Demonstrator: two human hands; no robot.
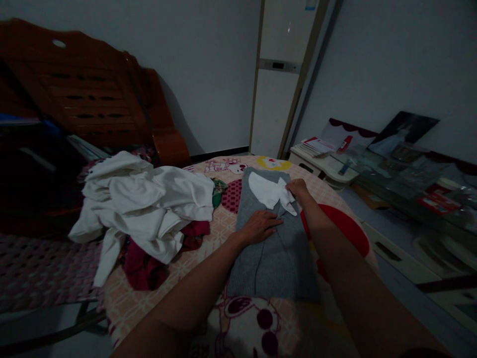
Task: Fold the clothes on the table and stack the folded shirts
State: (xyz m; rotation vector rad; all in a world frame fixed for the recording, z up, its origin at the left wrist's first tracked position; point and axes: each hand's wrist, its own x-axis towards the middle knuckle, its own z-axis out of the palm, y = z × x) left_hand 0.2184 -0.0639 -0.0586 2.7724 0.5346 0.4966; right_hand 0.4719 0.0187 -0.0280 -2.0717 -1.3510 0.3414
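A grey knitted garment [276, 268] with a ribbed hem lies flat, its sides tucked in, on a round table. White fabric [263, 189] shows at its top, like a collar with a bow-shaped end. My left hand [261, 226] rests palm down on the middle of the grey knit, fingers stretched out. At the right end of the white collar, my right hand [297, 189] pinches the fabric between closed fingers. To the left, a loose heap of white clothes [149, 194] lies at the table edge, with a dark red cloth [143, 266] under it.
The patterned tablecloth [201, 253] covers the round table. A wooden bench [85, 94] and a woven seat [48, 268] stand at the left. A tall white air conditioner [276, 104] is at the back. A glass-topped cabinet [395, 184] with papers and boxes runs along the right.
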